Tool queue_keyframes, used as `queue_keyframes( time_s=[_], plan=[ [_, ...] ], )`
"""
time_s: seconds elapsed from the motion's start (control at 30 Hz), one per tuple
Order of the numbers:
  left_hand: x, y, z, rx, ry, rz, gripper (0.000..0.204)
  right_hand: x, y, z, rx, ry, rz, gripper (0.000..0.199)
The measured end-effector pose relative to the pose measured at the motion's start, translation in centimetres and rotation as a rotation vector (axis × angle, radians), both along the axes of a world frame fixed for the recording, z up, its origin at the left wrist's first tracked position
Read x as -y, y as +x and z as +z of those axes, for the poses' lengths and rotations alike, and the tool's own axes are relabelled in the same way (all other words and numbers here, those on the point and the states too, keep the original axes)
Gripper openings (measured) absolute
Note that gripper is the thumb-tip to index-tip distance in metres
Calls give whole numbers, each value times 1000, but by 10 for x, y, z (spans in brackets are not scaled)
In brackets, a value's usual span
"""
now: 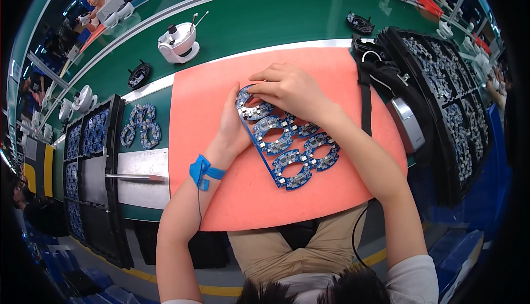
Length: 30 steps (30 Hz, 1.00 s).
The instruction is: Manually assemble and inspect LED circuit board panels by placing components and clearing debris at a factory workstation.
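A joined panel of blue ring-shaped circuit boards (280, 145) is held at a slant over the salmon-pink mat (221, 207). My left hand (233, 119) grips the panel's upper left edge, with the palm beside it and partly beneath it. Over the topmost ring, my right hand (295, 91) has bent fingers closed on the board; its fingertips are partly hidden. The right hand and forearm cover some of the panel's upper right. Around my left wrist sits a blue wrist strap (200, 167) with a thin cord running down the forearm.
Black trays of blue boards stand at left (118, 138) and right (441, 182). Loose ring boards (149, 134) lie near a metal plate (143, 193). A silver device (407, 123) adjoins the mat's right side. Beyond are a white appliance (178, 50) and black round parts (139, 75) on the green conveyor (265, 22).
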<state>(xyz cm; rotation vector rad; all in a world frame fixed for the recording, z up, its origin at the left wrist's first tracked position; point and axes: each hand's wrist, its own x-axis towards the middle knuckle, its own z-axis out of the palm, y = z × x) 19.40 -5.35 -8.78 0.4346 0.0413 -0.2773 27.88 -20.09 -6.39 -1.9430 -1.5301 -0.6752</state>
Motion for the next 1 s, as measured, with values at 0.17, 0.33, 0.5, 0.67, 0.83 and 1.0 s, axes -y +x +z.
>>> queue_keyframes(
  time_s=[0.17,0.33,0.5,0.67,0.83,1.0],
  plan=[
    [-2,2,-5,-31,124,37,51,-5,-11,2,-221,5,40,17],
    [4,1,4,-71,209,85,58,-7,-9,-2,-408,36,154,16],
    [12,0,12,-121,290,98,68,-9,-11,-3,-197,35,152,16],
    [9,-1,12,-105,276,80,72,-7,-11,6,-568,46,194,18],
    [13,-3,18,-135,283,84,72,-4,-8,1,-313,-26,294,14],
    [-2,2,-5,-77,219,63,68,-6,-18,9,-825,53,220,14]
  ],
)
